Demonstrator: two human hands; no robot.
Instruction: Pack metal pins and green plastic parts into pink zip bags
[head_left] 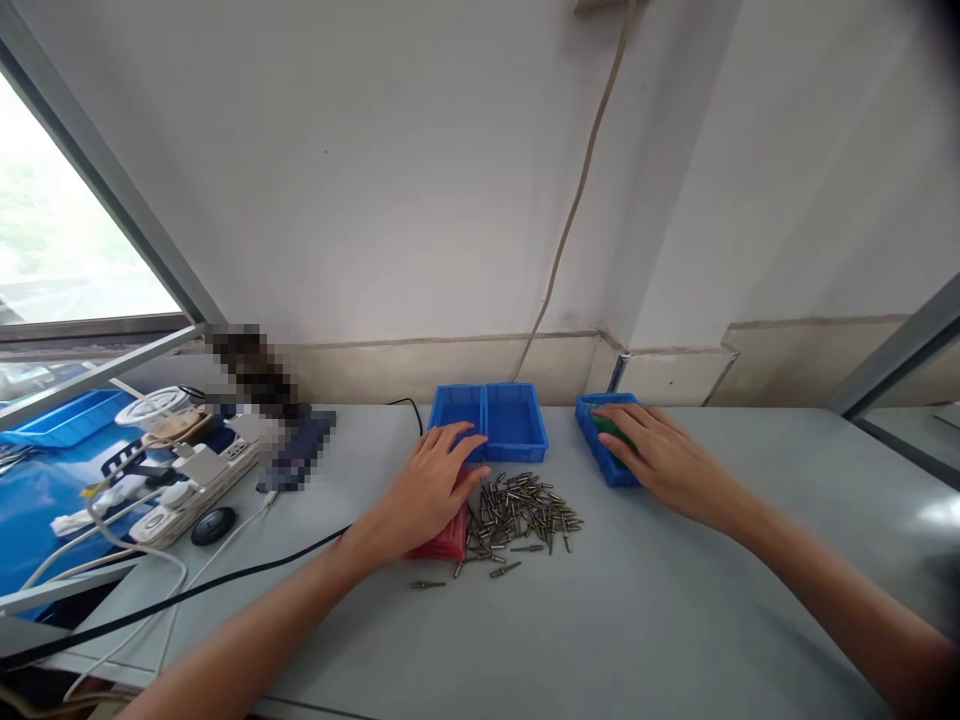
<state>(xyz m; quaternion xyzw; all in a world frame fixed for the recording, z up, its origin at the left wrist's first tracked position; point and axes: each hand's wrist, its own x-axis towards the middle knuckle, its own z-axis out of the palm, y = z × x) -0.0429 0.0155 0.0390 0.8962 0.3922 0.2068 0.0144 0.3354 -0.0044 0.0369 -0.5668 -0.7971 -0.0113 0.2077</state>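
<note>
My left hand (427,492) hovers over or rests on a red plastic item (448,540), fingers spread and holding nothing that shows. The hand hides much of that red item. Right beside it lies a loose heap of small metal pin-like parts (525,510), with a few strays in front. My right hand (651,448) reaches over a small blue bin (596,440), its fingers stretched out across something green (616,440) inside. Whether the fingertips press on the green thing is hard to see.
Two blue bins (516,453) stand side by side behind the heap. To the left are a power strip (217,478) with plugs and cables, a black mouse (214,526) and a blurred-out object (300,445). A black cable (225,578) crosses the grey table (600,640).
</note>
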